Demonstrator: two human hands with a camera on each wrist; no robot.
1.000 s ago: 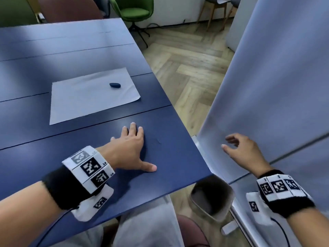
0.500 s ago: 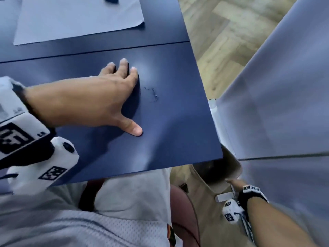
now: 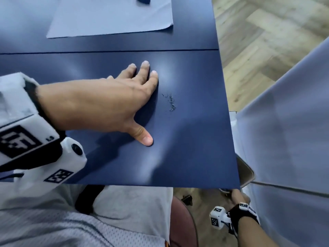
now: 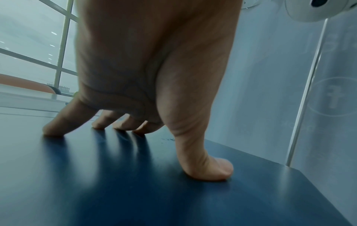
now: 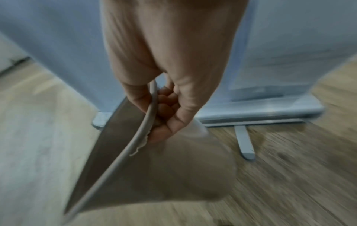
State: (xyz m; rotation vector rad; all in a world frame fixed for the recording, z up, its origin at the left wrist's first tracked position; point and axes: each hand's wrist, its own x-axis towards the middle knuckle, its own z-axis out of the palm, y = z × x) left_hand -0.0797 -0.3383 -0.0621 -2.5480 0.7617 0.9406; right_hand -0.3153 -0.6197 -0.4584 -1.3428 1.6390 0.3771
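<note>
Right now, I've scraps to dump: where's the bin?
Head view, lower right: the bin is under the table's near corner, beside the partition, its rim gripped by the right hand.

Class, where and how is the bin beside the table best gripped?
At the thin top rim, from above: the bin is low beside the table, mouth upward, and the right hand pinches that rim between thumb and fingers.

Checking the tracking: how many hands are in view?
2. The left hand rests on the blue table; the right hand is below the table's edge, gripping the rim of the bin.
</note>
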